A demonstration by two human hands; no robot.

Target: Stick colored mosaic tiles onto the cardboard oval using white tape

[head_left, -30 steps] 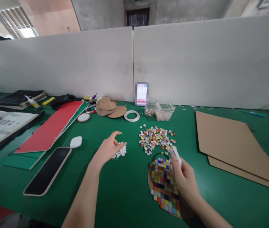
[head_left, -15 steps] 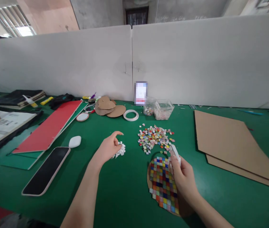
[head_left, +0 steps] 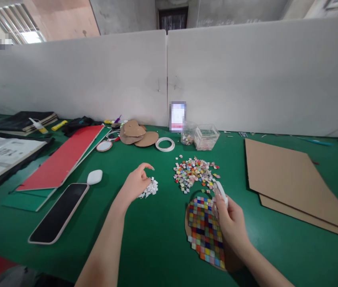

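One left hand (head_left: 137,182) and one right hand (head_left: 231,215), two in all. One white tool (head_left: 222,194), one mosaic (head_left: 206,233). One pile of white chips (head_left: 151,188), one pile of coloured tiles (head_left: 194,172), pieces too small to count in either. One phone (head_left: 59,215), one white case (head_left: 94,176), one lit screen (head_left: 177,116), one white ring (head_left: 165,150). One clear jar (head_left: 187,138), one clear box (head_left: 206,141). Two cardboard sheets (head_left: 288,177), at least three cardboard discs (head_left: 147,139). One red board (head_left: 63,159). Two wall panels (head_left: 73,79).
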